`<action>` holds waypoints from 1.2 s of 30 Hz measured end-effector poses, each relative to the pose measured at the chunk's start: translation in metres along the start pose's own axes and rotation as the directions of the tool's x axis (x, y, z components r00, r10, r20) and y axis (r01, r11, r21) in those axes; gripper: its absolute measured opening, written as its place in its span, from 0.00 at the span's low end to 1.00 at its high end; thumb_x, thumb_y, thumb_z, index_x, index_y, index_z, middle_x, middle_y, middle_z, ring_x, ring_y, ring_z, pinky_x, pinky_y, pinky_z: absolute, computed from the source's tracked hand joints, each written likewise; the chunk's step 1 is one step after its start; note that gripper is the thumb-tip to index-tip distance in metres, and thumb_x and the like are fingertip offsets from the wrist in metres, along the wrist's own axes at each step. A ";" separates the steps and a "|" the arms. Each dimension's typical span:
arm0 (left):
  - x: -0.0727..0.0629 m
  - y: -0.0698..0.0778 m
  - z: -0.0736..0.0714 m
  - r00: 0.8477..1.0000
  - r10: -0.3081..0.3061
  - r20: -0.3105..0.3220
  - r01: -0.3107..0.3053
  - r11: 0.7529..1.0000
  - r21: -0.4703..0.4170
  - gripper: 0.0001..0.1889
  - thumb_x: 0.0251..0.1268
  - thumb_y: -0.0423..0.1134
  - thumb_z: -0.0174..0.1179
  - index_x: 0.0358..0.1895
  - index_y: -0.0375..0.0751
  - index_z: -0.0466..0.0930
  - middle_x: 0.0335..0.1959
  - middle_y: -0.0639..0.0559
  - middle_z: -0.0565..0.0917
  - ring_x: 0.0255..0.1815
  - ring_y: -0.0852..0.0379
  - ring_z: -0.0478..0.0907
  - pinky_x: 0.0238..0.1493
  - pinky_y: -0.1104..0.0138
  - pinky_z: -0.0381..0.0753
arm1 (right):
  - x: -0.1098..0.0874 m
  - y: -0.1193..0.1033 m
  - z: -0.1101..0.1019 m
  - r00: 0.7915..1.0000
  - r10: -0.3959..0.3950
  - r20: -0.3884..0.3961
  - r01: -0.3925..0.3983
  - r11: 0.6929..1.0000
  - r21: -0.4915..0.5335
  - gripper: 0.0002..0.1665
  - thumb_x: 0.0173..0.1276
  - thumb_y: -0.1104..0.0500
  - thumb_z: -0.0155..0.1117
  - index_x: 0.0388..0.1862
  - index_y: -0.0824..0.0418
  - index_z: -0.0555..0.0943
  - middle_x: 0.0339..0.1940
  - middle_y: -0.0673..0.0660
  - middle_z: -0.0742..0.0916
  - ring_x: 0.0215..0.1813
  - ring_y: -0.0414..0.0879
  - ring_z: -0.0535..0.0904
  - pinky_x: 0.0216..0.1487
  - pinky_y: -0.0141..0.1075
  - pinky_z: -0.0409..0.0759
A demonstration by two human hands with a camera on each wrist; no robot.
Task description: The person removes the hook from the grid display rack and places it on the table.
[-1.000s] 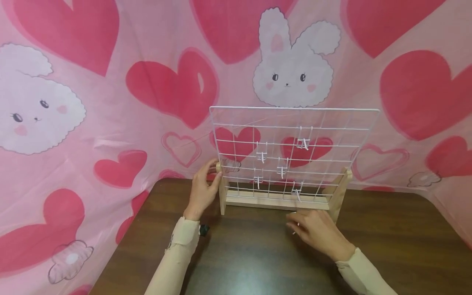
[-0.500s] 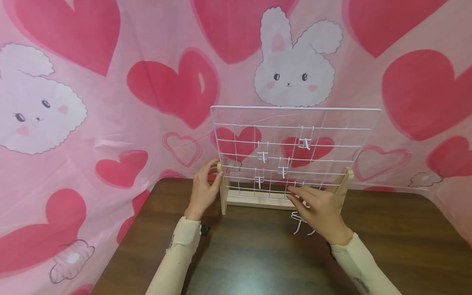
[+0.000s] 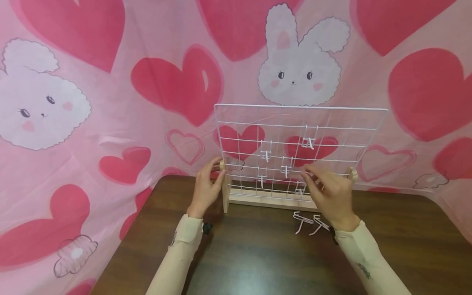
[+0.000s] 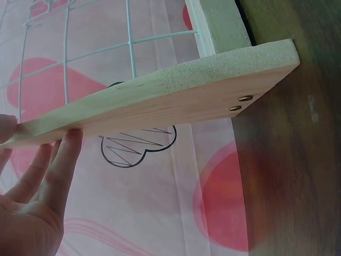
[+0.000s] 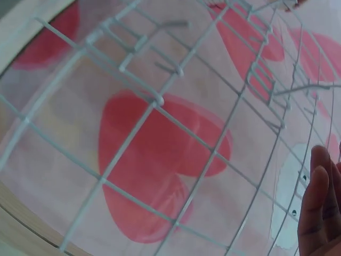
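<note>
A white wire grid panel (image 3: 250, 123) stands in a pale wooden stand (image 3: 258, 200). Several white wire hooks hang on it, one (image 3: 308, 143) high up and another (image 3: 300, 191) low near the base. My left hand (image 3: 207, 184) grips the stand's left upright (image 4: 160, 101), thumb at its edge and fingers against its outer face. My right hand (image 3: 332, 194) is raised in front of the grid's right part, thumb and fingertips (image 5: 319, 181) close together near the wires. I cannot tell whether something small is between them. Below it, two loose hooks (image 3: 303, 221) lie on the table.
The brown wooden table (image 3: 243, 262) runs beneath the stand. A pink cloth (image 3: 177, 24) with hearts and rabbit faces hangs behind it. A small dark object (image 3: 207, 228) shows beside the left wrist.
My right hand has risen from the loose hooks on the table to the middle height of the grid, uncovering them and the lowest hung hook. My left hand keeps its grip.
</note>
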State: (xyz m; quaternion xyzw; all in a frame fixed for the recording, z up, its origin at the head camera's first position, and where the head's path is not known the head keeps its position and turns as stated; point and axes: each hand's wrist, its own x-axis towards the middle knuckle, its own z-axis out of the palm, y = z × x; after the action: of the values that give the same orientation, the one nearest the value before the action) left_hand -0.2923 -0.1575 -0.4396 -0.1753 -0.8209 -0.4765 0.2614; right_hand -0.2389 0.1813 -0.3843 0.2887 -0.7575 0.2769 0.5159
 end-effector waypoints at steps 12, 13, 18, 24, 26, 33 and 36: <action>0.002 0.001 -0.001 1.000 0.011 -0.003 -0.011 1.000 0.007 0.21 0.73 0.32 0.64 0.66 0.37 0.77 0.55 0.39 0.88 0.53 0.42 0.88 0.47 0.54 0.92 | 0.018 0.003 -0.001 0.992 0.054 -0.117 -0.056 0.998 -0.017 0.17 0.71 0.54 0.69 0.42 0.69 0.89 0.31 0.63 0.92 0.24 0.55 0.87 0.25 0.29 0.82; 0.002 0.001 -0.001 1.000 0.012 -0.004 -0.012 1.000 0.008 0.21 0.72 0.32 0.64 0.66 0.37 0.77 0.55 0.39 0.88 0.53 0.42 0.88 0.47 0.54 0.92 | 0.020 0.003 -0.001 0.991 0.060 -0.120 -0.062 0.998 -0.014 0.15 0.68 0.57 0.71 0.43 0.69 0.89 0.32 0.63 0.93 0.24 0.55 0.87 0.27 0.27 0.82; 0.002 0.001 -0.001 1.000 0.010 0.003 -0.010 1.000 0.006 0.21 0.73 0.32 0.64 0.66 0.37 0.77 0.55 0.39 0.87 0.54 0.42 0.88 0.47 0.53 0.92 | 0.027 0.000 -0.001 0.991 0.073 -0.111 -0.076 0.997 -0.023 0.17 0.61 0.64 0.73 0.48 0.70 0.88 0.34 0.65 0.93 0.25 0.56 0.88 0.31 0.21 0.80; 0.001 0.001 0.000 1.000 0.014 0.000 -0.014 1.000 0.003 0.21 0.73 0.33 0.64 0.66 0.36 0.77 0.55 0.39 0.87 0.54 0.42 0.88 0.47 0.55 0.92 | 0.035 0.003 0.000 0.992 0.093 -0.089 -0.098 0.994 -0.049 0.19 0.62 0.65 0.73 0.52 0.70 0.87 0.33 0.65 0.93 0.26 0.55 0.87 0.27 0.26 0.81; 0.002 0.001 0.000 1.000 0.022 -0.002 -0.022 1.000 0.002 0.21 0.74 0.33 0.64 0.66 0.36 0.77 0.54 0.39 0.87 0.53 0.42 0.88 0.47 0.54 0.92 | 0.037 0.005 0.001 0.992 0.096 -0.081 -0.100 0.993 -0.054 0.18 0.62 0.65 0.74 0.51 0.70 0.87 0.33 0.65 0.93 0.25 0.55 0.87 0.27 0.25 0.81; 0.001 0.002 0.000 1.000 0.013 0.003 -0.013 1.000 0.013 0.21 0.73 0.33 0.64 0.66 0.37 0.77 0.55 0.39 0.87 0.54 0.42 0.88 0.46 0.52 0.92 | 0.042 0.006 0.004 0.991 0.110 -0.076 -0.113 0.993 -0.042 0.18 0.61 0.66 0.75 0.50 0.69 0.88 0.30 0.65 0.92 0.24 0.55 0.86 0.25 0.26 0.80; 0.001 0.001 0.000 1.000 -0.002 0.007 0.001 1.000 0.026 0.21 0.74 0.34 0.63 0.67 0.39 0.77 0.55 0.41 0.87 0.55 0.43 0.87 0.44 0.53 0.92 | 0.045 0.005 0.006 0.989 0.123 -0.079 -0.125 0.992 -0.027 0.17 0.61 0.68 0.74 0.50 0.69 0.88 0.26 0.64 0.91 0.23 0.55 0.85 0.25 0.24 0.77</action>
State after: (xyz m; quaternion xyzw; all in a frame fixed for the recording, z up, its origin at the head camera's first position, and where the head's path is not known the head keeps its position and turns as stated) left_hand -0.2926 -0.1571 -0.4380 -0.1731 -0.8280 -0.4655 0.2602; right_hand -0.2596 0.1731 -0.3446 0.2219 -0.7579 0.3071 0.5311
